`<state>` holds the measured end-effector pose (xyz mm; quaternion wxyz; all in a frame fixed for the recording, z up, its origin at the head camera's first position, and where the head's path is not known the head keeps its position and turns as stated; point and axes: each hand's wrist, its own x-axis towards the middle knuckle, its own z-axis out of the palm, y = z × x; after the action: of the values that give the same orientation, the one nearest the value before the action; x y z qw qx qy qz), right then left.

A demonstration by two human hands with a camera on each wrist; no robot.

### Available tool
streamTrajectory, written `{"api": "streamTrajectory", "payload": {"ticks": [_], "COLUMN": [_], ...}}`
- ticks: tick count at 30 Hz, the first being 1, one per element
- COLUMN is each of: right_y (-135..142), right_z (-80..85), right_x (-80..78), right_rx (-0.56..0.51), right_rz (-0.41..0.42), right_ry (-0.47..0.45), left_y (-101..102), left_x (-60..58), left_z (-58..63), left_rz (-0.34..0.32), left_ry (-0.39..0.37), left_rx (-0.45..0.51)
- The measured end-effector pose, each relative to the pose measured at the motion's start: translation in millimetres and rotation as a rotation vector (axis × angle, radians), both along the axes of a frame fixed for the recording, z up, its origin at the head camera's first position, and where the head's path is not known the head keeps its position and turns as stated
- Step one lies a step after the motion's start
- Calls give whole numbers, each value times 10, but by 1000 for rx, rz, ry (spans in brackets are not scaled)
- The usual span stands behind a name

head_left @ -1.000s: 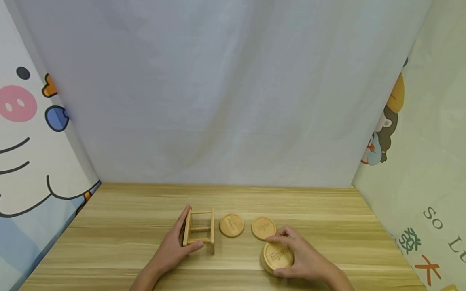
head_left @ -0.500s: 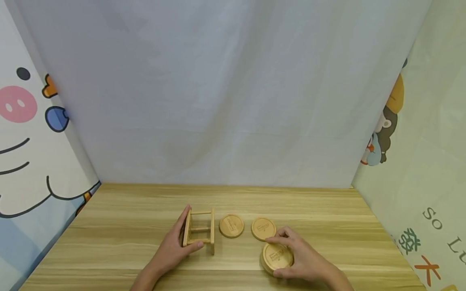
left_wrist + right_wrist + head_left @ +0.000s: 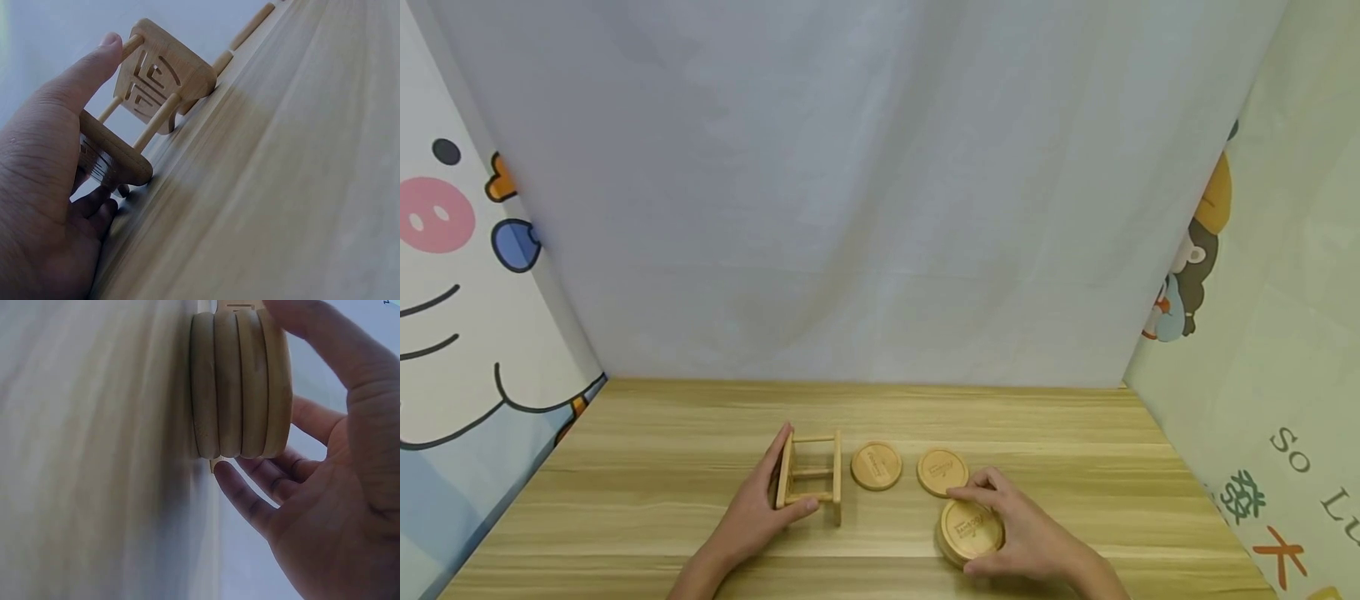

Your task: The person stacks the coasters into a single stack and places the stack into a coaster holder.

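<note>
Lying on the table, a small wooden coaster holder [image 3: 837, 471] has two slotted side panels joined by thin rods. My left hand [image 3: 752, 508] grips its left panel, thumb over the near rod and fingers behind the panel. In the left wrist view, the panel's cut-out pattern [image 3: 153, 78] shows. To the right stands a stack of several round wooden coasters [image 3: 970, 531], with lettering on the top one. My right hand [image 3: 1026, 529] pinches the top coaster between thumb and fingers. The right wrist view shows the stack [image 3: 240, 387] edge-on, thumb at the top coaster's rim.
Two single coasters lie flat between the holder and the stack: a left coaster [image 3: 876, 465] and a right coaster [image 3: 943, 472], the latter just beyond the stack. A pale cloth [image 3: 865, 208] hangs behind the wood-grain table [image 3: 700, 408], with printed cloths at both sides.
</note>
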<state>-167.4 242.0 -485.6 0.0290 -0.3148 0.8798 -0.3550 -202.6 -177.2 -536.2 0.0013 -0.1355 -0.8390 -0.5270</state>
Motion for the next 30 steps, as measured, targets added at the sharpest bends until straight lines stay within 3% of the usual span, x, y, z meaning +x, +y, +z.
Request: {"api": "streamTrajectory", "payload": {"ticks": [17,30], "right_y": [1,-108], "right_z": [32,131], "right_x": [-24,-63], "right_rx": [13,-39], "right_rz": [-50,-255], "right_ry": [16,114], "left_y": [5,14], "left_x": [-2,3], "left_z": [15,28], "left_rz": [-12,-7], "left_ry": [0,4], "left_rx": [29,27]}}
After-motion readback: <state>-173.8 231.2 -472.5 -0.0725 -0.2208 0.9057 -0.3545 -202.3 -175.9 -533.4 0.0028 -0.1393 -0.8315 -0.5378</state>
